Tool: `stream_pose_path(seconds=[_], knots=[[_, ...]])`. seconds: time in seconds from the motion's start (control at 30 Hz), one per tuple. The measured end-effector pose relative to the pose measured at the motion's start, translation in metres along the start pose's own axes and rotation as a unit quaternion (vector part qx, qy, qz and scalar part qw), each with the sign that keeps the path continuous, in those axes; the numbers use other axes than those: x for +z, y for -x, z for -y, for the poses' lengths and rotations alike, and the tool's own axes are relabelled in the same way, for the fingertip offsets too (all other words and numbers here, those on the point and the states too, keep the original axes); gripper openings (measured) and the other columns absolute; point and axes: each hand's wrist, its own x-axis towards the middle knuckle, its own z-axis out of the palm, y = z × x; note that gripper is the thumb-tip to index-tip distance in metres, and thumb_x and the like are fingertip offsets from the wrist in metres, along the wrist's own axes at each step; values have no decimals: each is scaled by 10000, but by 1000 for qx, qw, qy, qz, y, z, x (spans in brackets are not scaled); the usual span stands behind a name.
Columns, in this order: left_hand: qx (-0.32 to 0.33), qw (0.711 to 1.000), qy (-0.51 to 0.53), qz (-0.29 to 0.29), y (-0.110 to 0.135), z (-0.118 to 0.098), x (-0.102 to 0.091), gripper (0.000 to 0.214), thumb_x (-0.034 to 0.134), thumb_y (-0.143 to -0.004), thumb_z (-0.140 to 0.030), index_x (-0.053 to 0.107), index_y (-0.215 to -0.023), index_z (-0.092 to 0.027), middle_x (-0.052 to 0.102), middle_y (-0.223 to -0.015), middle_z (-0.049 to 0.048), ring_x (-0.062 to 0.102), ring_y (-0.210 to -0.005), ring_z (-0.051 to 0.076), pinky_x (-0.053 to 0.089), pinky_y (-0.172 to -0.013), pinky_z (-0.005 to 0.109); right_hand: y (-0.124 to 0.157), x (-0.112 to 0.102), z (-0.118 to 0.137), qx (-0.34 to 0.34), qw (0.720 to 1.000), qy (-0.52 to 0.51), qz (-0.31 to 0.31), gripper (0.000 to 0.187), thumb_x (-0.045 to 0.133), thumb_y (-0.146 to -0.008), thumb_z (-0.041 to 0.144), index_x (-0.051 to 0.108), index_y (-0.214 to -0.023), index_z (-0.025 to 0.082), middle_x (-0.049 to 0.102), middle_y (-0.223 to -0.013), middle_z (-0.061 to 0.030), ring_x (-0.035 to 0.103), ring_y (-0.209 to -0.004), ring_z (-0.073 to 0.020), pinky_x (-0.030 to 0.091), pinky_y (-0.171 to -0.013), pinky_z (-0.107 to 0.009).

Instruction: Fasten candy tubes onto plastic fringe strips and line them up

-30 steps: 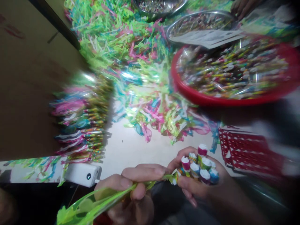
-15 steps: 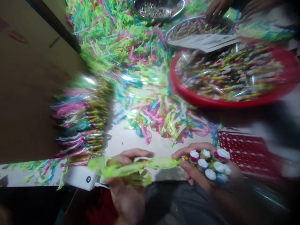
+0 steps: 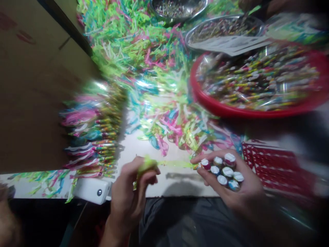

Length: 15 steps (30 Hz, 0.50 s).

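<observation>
The left hand [image 3: 131, 195] pinches green cellophane [image 3: 174, 164] running into candy rolls [image 3: 223, 171] held in the curled right hand [image 3: 239, 195], while the red basin [image 3: 203, 101] is full of wrapped sticks [image 3: 257, 82].

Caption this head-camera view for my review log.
Left hand pinches green cellophane running to a bundle of white-topped rolls held in the right hand, near a red tray.
</observation>
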Motion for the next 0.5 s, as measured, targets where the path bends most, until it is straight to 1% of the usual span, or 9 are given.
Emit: stream_pose_path(seconds=[0.03,0.07,0.13,0.2,0.23,0.3,0.37,0.43,0.5], knots=[[32,997,-53,47,-1,0,-1,82,594,-1046,-238,659,-1021,-194,707,-809,4,675,-677,113,538,-639,223,1,0,0,-15,1000,21,-7,155,761,-914,351,679,-1018,270,766,-921,22,695,-714,-134,537,-685,-229],[65,990,-98,80,-3,2,-1,77,617,-1030,-195,658,-1095,-193,723,-852,8,682,-743,119,536,-703,237,1,0,0,-37,998,43,-18,131,762,-912,340,690,-1003,278,763,-916,28,707,-749,-142,544,-714,-233],[126,971,-162,126,-7,4,-3,230,626,-1020,-151,612,-1245,-197,727,-894,3,658,-789,121,499,-760,264,1,0,0,-99,991,83,-21,114,757,-915,291,697,-1012,288,764,-952,31,727,-837,-155,554,-781,-238],[169,948,-212,167,-9,6,-4,290,589,-1035,-131,586,-1319,-194,721,-901,2,631,-801,127,457,-805,299,1,-1,-1,-152,982,108,2,144,743,-923,239,695,-1051,283,768,-1009,19,738,-916,-168,559,-827,-241],[184,938,-229,185,-9,5,-4,306,562,-1044,-122,579,-1342,-190,724,-922,10,630,-832,136,443,-840,318,1,-2,-1,-167,979,113,12,164,736,-925,218,692,-1071,277,771,-1029,11,743,-929,-172,562,-831,-244],[207,926,-239,206,-9,2,-4,310,498,-1057,-97,584,-1345,-170,729,-984,38,637,-919,158,424,-948,358,1,-4,-2,-179,975,127,18,192,732,-926,198,683,-1097,272,778,-1036,1,756,-915,-180,570,-816,-250],[216,923,-237,210,-8,-4,-2,302,464,-1050,-74,601,-1311,-138,719,-1014,65,622,-962,183,410,-1017,391,2,-6,-2,-193,968,159,11,249,737,-912,175,664,-1126,279,780,-1022,1,768,-875,-183,576,-802,-251],[219,917,-252,216,-7,-11,0,298,464,-1030,-53,617,-1278,-117,701,-998,78,590,-925,199,422,-978,391,4,-9,-3,-220,956,194,17,332,748,-881,147,628,-1152,297,774,-1011,16,775,-833,-169,581,-772,-228],[224,907,-279,221,-7,-16,2,283,487,-1011,-46,631,-1246,-108,686,-971,80,565,-877,208,422,-890,375,6,-12,-4,-229,951,204,24,423,742,-841,105,577,-1170,314,759,-1010,36,777,-789,-145,579,-723,-196]])
